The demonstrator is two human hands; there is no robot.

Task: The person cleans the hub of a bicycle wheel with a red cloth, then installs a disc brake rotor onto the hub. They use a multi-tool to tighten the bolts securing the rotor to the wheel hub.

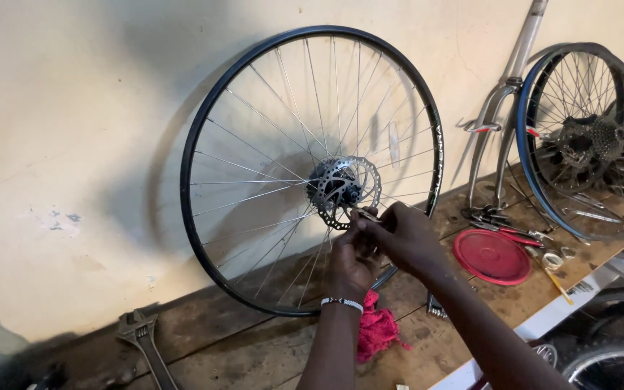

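A black-rimmed bicycle wheel [204, 108] with thin spokes stands on the wooden bench, leaning against the pale wall. A silver disc rotor [346, 184] sits at its hub. My left hand [352, 263], with a beaded bracelet at the wrist, and my right hand [407, 238] meet just below the rotor. Both pinch a small metal part [367, 214] between their fingertips; I cannot tell its exact kind. A red rag [375, 328] lies on the bench under my left forearm.
A second wheel [586, 137] with a cassette and a grey fork [503, 101] lean at the right. A red round lid [491, 256], pliers [503, 227] and small tools lie near it. A large adjustable wrench [146, 343] rests at lower left. Tyres sit below the bench edge.
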